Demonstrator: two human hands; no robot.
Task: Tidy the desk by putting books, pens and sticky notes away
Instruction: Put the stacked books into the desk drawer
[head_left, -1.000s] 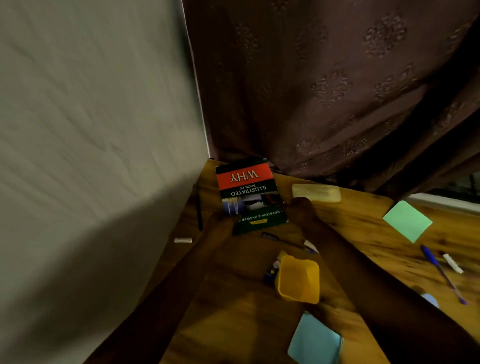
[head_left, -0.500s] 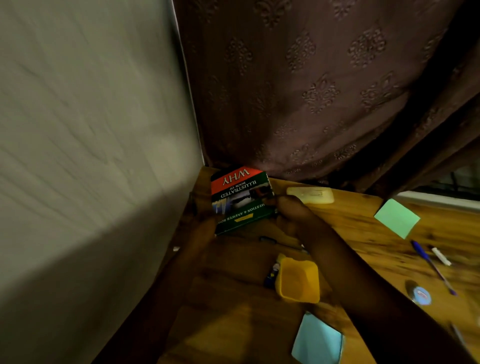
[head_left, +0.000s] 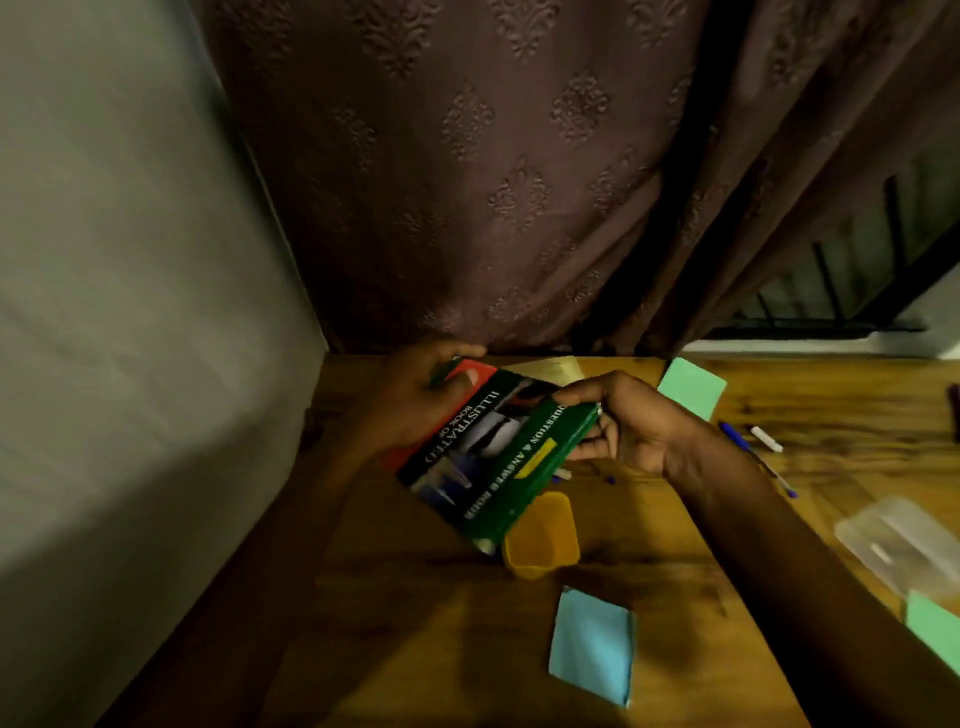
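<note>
Both hands are on the book (head_left: 498, 452), which is held tilted above the worktop (head_left: 649, 530) near its back left corner. The left hand (head_left: 410, 405) grips the red end of the cover, thumb on top and fingers curled round the far edge. The right hand (head_left: 623, 421) pinches the green edge on the other side, fingertips over the cover and thumb underneath.

Just below the book's lower corner a yellow cup (head_left: 545, 540) lies tipped on the wood, its mouth facing me. A pale yellow sticky pad (head_left: 556, 369) peeks out behind the book, close to the curtain (head_left: 467, 182). Nearer the front edge lies a blue sticky note (head_left: 592, 644). A green sticky note (head_left: 691, 387) sits beyond the right wrist, with a blue pen (head_left: 753, 457) and a small white cap (head_left: 766, 439) just beside it. Further right there is a clear plastic lid (head_left: 904, 545), and another green note (head_left: 935, 629) at the frame's edge.
</note>
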